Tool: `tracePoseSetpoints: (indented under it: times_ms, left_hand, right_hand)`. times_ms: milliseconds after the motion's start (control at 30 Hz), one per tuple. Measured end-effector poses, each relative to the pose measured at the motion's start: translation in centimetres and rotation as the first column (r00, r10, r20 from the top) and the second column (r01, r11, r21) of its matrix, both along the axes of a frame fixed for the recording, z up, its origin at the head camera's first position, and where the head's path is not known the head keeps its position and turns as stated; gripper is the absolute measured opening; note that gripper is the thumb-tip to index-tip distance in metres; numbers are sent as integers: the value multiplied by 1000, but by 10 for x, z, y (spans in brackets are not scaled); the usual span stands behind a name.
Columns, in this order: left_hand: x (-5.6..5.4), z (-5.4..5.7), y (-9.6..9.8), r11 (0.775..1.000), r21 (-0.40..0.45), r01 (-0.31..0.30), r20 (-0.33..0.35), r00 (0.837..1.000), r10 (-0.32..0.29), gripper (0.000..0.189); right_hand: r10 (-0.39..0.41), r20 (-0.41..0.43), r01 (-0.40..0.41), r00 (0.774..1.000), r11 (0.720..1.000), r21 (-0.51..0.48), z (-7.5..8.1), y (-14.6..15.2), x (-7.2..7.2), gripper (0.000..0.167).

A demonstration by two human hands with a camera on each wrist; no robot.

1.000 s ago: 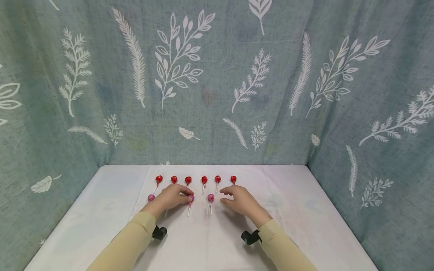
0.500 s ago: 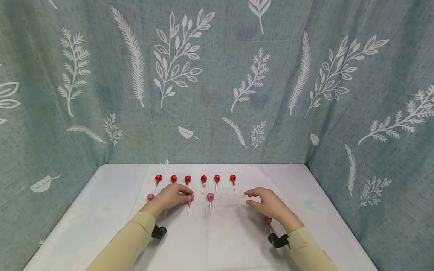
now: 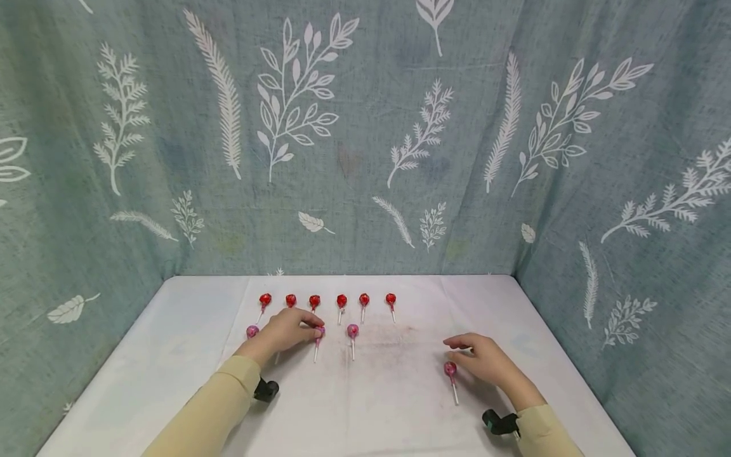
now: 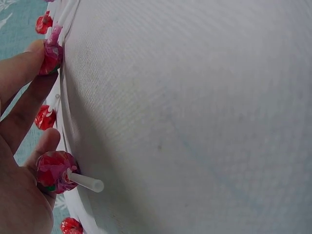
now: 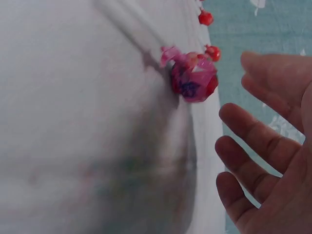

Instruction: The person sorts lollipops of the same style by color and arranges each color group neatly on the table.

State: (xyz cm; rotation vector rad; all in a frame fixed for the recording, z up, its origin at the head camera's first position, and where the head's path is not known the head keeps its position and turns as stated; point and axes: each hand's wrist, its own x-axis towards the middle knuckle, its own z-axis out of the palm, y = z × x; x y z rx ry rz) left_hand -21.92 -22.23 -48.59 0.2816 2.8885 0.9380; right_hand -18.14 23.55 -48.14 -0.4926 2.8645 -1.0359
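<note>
Thumb and forefinger of my left hand (image 3: 285,331) pinch the wrapped head of a pink lollipop (image 4: 51,59), whose stick (image 3: 316,353) points toward me on the table. Another pink lollipop (image 4: 56,171) lies under the palm, by the little finger; the hand mostly hides it in the head view. To the right, my right hand (image 3: 487,362) is beside a single pink lollipop (image 3: 450,368). Its fingers are spread and loosely bent, apart from the candy (image 5: 195,80) in the right wrist view. One more pink lollipop (image 3: 353,331) lies between the hands.
Several red lollipops (image 3: 341,300) form a row toward the back of the white table (image 3: 388,412). A pink lollipop (image 3: 252,331) shows left of my left wrist. Patterned teal curtain (image 3: 354,241) encloses the table's back and sides.
My right hand has moved right and toward me, from near the middle lollipop to the lone pink one, which has come into full view. My left hand keeps its place and pinch.
</note>
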Motion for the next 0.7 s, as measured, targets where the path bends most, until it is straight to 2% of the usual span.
tracePoseSetpoints:
  times_ms: [167,300,700]
  left_hand:
    - [-1,1,0,1000,-9,5,10,1000,-5,17]
    - [-1,0,0,1000,-7,-4,10,1000,4,18]
    - [-1,1,0,1000,-5,-7,23,1000,7,17]
  right_hand:
    - [57,60,-56,997,998,-18,-5,7,3,39]
    - [103,60,-102,993,994,-33,-7,9,5,42]
    - [98,21,-98,995,995,17,-12,8,8,24]
